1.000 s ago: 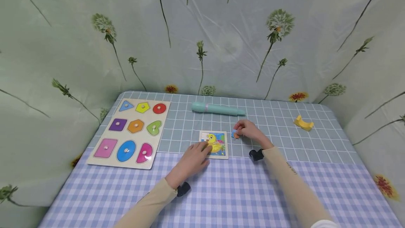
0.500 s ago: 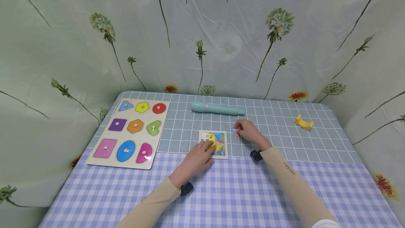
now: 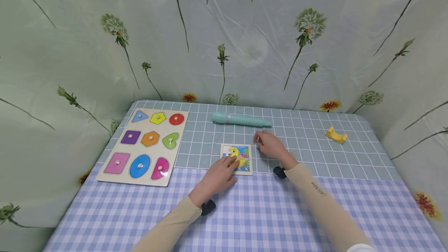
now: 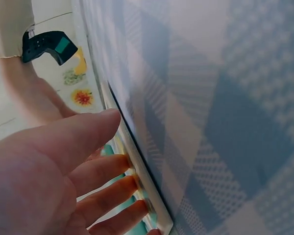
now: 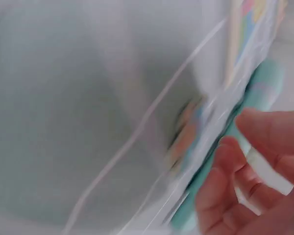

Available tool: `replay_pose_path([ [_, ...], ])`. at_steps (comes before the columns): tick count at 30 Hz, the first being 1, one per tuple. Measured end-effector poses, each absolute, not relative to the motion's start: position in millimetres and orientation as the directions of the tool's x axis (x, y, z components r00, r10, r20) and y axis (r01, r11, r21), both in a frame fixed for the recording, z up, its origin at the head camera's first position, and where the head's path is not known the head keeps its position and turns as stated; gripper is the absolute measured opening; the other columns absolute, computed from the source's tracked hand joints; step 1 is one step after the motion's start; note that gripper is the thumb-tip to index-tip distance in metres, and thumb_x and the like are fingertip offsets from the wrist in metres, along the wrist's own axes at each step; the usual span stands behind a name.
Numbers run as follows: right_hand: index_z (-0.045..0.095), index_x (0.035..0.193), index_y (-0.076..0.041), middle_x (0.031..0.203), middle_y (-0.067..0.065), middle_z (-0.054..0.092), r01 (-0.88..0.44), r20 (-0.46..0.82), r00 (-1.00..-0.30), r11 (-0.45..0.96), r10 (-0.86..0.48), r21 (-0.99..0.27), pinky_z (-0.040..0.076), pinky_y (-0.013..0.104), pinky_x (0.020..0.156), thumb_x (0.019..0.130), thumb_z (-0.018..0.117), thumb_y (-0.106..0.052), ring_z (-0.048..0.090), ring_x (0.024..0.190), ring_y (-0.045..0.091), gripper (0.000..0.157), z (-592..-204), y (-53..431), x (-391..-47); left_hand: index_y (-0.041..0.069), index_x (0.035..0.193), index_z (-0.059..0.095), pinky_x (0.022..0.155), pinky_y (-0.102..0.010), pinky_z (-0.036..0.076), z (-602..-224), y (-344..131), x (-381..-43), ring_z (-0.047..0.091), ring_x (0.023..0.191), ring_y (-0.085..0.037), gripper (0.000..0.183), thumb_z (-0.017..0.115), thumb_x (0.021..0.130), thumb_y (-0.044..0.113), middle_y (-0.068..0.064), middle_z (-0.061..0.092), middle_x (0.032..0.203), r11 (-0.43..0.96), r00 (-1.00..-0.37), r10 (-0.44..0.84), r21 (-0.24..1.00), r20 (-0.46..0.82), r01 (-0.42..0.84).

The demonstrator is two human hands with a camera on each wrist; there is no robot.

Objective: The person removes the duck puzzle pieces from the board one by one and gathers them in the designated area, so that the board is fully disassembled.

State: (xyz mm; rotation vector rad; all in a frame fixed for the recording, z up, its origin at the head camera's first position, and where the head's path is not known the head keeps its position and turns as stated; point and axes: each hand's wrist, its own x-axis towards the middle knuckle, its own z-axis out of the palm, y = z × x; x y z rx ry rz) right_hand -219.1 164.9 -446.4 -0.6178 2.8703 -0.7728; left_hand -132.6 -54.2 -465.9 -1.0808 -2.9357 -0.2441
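Resting left hand (image 3: 219, 172): fingers relaxed, touching the square, pale-framed puzzle (image 3: 245, 154) picturing a yellow duck, gripping nothing.
Right hand (image 3: 273, 146): thumb and forefinger tips slightly apart, holding nothing.
Small blue-and-orange puzzle piece (image 5: 187, 134): on the cloth-covered bench (image 3: 280, 213) just beside the right fingertips, blurred.
Smooth teal tapered stick (image 3: 242, 119): beyond the right fingers.
Curved yellow block (image 3: 336, 137): well to the right of the right fingers.
Pale board (image 3: 135, 148) of nine coloured knobbed shapes: left of the left fingers.

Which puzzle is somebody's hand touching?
The small picture puzzle: the left hand touches it. The big knobbed shape board lies farther left, with no hand on it.
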Motion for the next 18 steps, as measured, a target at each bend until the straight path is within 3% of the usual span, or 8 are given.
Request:
replay_pose_path([
  [6,0.062,0.119,-0.001,0.101,0.014,0.055,-0.494,-0.007,-0.784,0.631,-0.62,-0.598,0.045,0.032,0.068,0.089,0.055,0.008,0.052,0.083,0.023,0.033,-446.6,135.2,-216.5,0.004,0.132,0.056,0.103,-0.037,0.039,-464.2,-54.0,-134.2,0.048,0.122,-0.028,0.051,0.066,0.091,0.031,-0.013,0.051,0.135,0.74,-0.752,0.656,0.14,0.065,0.658],
  [9,0.064,0.121,-0.005,0.104,0.014,0.052,-0.513,-0.042,-0.754,0.628,-0.656,-0.586,0.043,0.032,0.07,0.088,0.053,0.009,0.05,0.084,0.023,0.037,-448.7,126.4,-216.1,0.005,0.132,0.056,0.101,-0.036,0.04,-464.4,-53.8,-135.2,0.048,0.121,-0.027,0.05,0.066,0.091,0.031,-0.013,0.051,0.134,0.736,-0.747,0.662,0.131,0.064,0.664],
  [18,0.066,0.117,-0.01,0.109,0.012,0.049,-0.468,-0.077,-0.784,0.668,-0.616,-0.578,0.043,0.039,0.08,0.086,0.053,0.01,0.049,0.097,0.027,0.04,-452.6,119.6,-213.2,0.004,0.132,0.056,0.102,-0.036,0.039,-466.8,-53.8,-135.4,0.049,0.12,-0.027,0.05,0.066,0.091,0.031,-0.012,0.052,0.133,0.742,-0.75,0.658,0.11,0.069,0.661],
])
